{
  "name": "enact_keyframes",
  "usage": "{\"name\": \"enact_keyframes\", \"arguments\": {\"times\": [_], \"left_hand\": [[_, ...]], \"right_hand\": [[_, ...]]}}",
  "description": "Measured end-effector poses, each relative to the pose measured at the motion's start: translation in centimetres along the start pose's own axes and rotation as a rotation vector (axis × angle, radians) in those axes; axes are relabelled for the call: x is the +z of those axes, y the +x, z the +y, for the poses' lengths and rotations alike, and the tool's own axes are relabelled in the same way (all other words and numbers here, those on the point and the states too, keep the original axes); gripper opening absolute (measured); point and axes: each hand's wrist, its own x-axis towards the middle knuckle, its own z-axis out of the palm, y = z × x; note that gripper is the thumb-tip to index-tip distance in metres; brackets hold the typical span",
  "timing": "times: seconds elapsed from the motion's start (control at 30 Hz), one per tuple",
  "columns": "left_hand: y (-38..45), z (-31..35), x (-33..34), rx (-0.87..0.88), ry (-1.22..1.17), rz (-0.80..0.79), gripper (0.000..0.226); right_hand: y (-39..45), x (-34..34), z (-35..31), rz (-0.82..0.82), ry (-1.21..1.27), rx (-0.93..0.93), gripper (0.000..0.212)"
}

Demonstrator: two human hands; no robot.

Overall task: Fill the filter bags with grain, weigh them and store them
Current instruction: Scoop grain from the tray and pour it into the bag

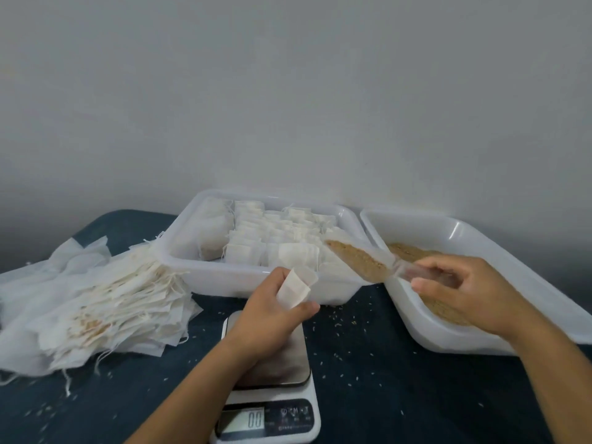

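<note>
Left grip pinching one filter bag, right grip holding one grain scoop

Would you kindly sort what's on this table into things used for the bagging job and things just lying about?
In use:
- small white filter bag, held by left hand
- clear plastic scoop of brown grain, held by right hand
- white grain tray
- white tray of filled bags
- white digital scale
- pile of empty bags

Lying about:
- spilled grains

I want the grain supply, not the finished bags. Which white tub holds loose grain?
The right tub, beside the right hand, holds loose grain; the middle tub holds filled bags.
</note>
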Motion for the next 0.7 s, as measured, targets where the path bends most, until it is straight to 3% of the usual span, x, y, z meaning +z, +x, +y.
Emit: {"name": "enact_keyframes", "arguments": {"times": [0.2, 0.7], "left_hand": [[0.3, -0.2, -0.3, -0.003, 0.055, 0.028, 0.028], [0.3, -0.9, -0.1, 0.122, 0.271, -0.017, 0.033]], "right_hand": [[-0.2, -1.6, -2.1, -0.163, -0.114, -0.026, 0.025], [1.7, -3.2, -6.2, -0.287, -0.311, -0.168, 0.029]]}}
